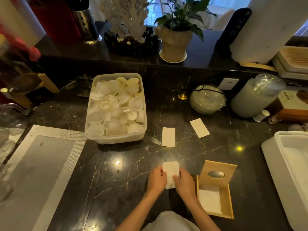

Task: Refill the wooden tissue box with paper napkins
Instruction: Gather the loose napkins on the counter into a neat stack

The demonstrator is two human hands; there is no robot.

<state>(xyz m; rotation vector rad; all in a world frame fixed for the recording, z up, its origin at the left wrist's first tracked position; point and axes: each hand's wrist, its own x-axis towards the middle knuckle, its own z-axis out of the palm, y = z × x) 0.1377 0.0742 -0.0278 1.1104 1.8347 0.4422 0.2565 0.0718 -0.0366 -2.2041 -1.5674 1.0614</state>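
Note:
A white paper napkin (170, 170) is held over the dark marble counter by both hands. My left hand (157, 178) pinches its left edge and my right hand (183, 181) grips its right side. Just to the right lies the wooden tissue box (229, 203), open, with white napkins (209, 200) lying inside. Its lid (218, 170), with an oval hole, leans up at the box's far end. Two folded napkins lie flat farther back: one (168, 137) straight, one (199, 127) at a slant.
A plastic tub (116, 139) full of white cup-shaped pieces stands at centre left. A grey placemat (38, 172) covers the left. A white bin (286, 172) is at the right edge. Two round cloth-wrapped bundles (207, 99), a potted plant (175, 44) and a metal utensil holder (86, 24) line the back.

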